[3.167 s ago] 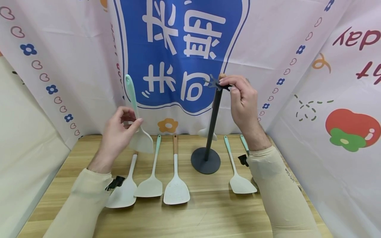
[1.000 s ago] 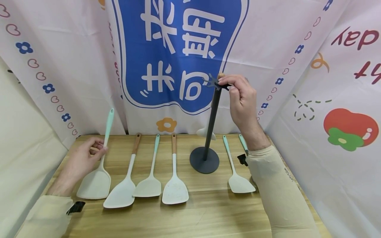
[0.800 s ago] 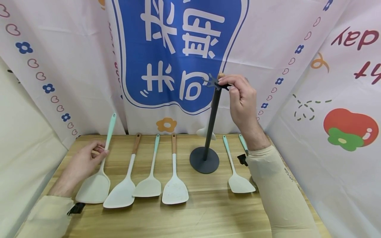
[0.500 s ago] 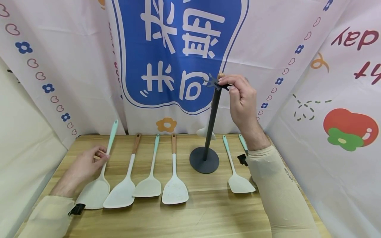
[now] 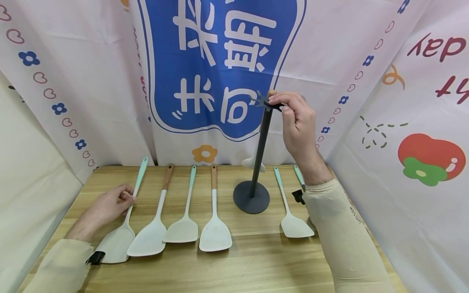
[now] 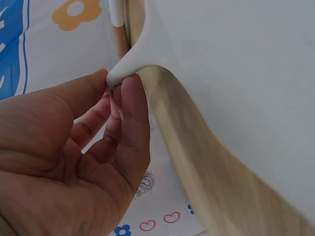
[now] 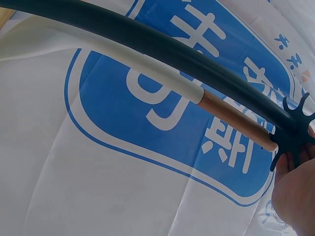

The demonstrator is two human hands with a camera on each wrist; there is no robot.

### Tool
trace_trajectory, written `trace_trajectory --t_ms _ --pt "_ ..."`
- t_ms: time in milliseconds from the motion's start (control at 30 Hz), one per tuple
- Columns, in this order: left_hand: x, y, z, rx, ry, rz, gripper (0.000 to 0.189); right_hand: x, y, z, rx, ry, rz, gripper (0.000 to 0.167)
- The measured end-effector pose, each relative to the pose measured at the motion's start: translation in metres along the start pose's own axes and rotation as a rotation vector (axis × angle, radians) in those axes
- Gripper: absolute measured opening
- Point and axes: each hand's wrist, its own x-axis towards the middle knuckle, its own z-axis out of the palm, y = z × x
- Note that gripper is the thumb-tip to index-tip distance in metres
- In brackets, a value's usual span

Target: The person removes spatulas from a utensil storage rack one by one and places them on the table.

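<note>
My left hand (image 5: 110, 206) pinches the shaft of a white turner with a mint-green handle (image 5: 141, 174) at the table's left end. Its blade lies low over the wood, partly covered by my wrist. In the left wrist view, thumb and fingertips meet on the white neck (image 6: 125, 68) just behind the blade. My right hand (image 5: 298, 122) grips the pronged top of a dark upright utensil stand (image 5: 261, 142). Behind that pole hangs a white turner with a wooden handle (image 7: 229, 115), its upper end at the prongs; the head view shows only part of its blade.
Right of the held turner lie a wood-handled turner (image 5: 150, 236), a mint-handled one (image 5: 184, 230) and another wood-handled one (image 5: 215, 234). Past the stand's round base (image 5: 251, 203) is a mint-handled turner (image 5: 294, 226); another mint handle (image 5: 299, 175) shows beside my right sleeve. Printed cloth walls surround the table.
The left hand has carried the mint-handled turner from beside the stand to the left end, lowered it, then slid it toward the near edge. The right hand stays on the stand.
</note>
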Motion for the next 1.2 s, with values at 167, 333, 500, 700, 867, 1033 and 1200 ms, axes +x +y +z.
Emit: trace_trajectory --t_ms 167,333,500,700,867,1033,1200 --pt "0.002 -0.004 0.000 -0.017 -0.032 0.001 0.022 0.000 0.000 0.000 -0.001 0.000 0.001 0.044" --pt "0.004 -0.001 -0.002 -0.022 -0.073 -0.020 0.024 0.001 0.000 0.000 -0.005 0.002 0.000 0.044" --pt "0.007 0.001 -0.003 -0.012 -0.108 -0.026 0.021 0.001 -0.001 0.000 -0.006 0.001 -0.003 0.045" --pt "0.009 0.004 -0.009 0.053 -0.152 -0.030 0.019 0.000 -0.001 0.000 -0.008 -0.004 0.004 0.044" --pt "0.014 0.007 -0.015 0.092 -0.180 -0.020 0.018 0.000 -0.001 0.000 -0.006 -0.005 0.003 0.044" --pt "0.018 0.010 -0.016 0.106 -0.214 -0.013 0.017 0.000 0.000 0.000 -0.001 -0.001 0.004 0.044" --pt "0.021 0.011 -0.015 0.114 -0.228 -0.002 0.018 0.000 -0.001 0.000 -0.006 -0.003 0.003 0.044"
